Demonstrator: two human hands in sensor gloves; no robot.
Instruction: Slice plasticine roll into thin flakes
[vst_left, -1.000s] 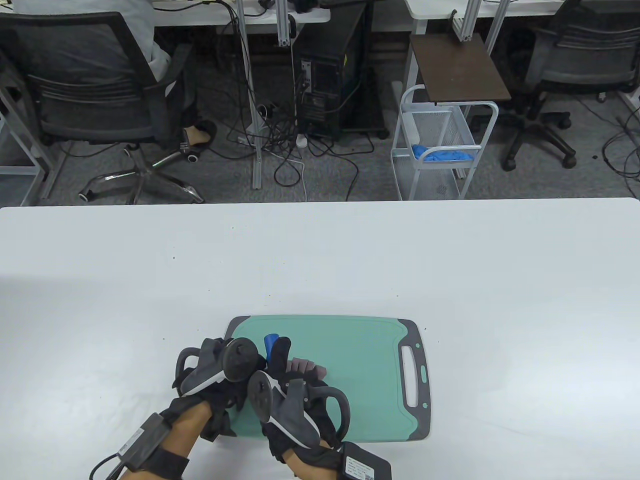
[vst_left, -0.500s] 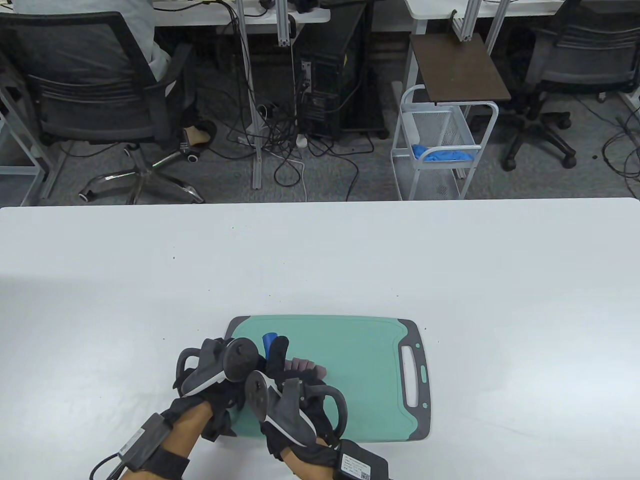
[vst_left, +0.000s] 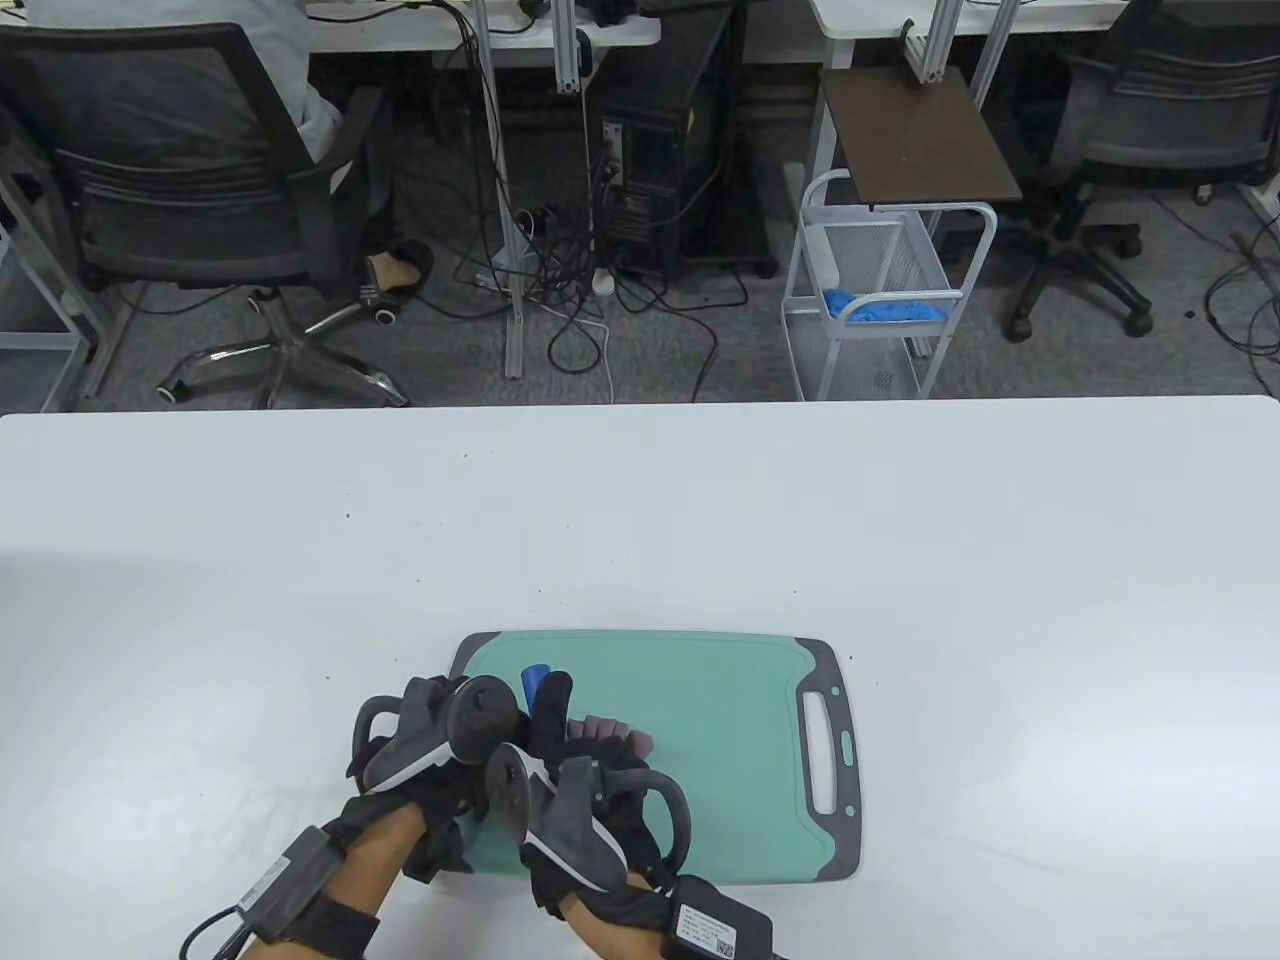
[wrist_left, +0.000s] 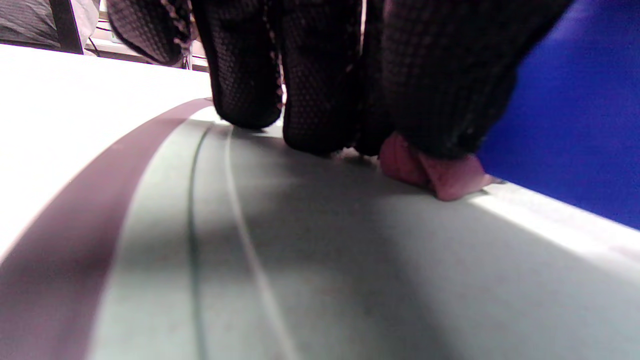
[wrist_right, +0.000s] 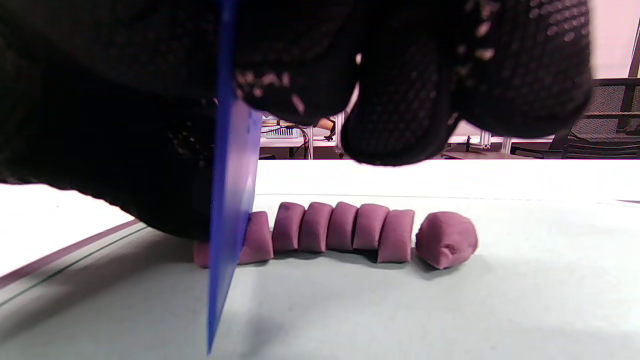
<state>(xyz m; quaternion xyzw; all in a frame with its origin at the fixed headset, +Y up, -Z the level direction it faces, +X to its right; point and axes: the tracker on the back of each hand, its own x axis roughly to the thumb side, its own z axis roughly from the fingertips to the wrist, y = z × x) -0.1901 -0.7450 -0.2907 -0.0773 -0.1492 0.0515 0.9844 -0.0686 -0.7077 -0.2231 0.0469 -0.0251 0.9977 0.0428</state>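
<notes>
Seven cut purple plasticine pieces (wrist_right: 350, 230) are counted; little has shifted since earlier: thin blue plastic blade (wrist_right: 227, 200), gripped by right hand (vst_left: 585, 800), is seated again in uncut stub pressed by left hand (vst_left: 425, 740).

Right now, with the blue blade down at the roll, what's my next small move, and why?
Probably lift the blue blade clear and shift it slightly toward the left hand for another cut. The blade already stands edge-down on the cutting board, with seven cut pieces beside it. The left hand's fingers press on the uncut stub.
</notes>
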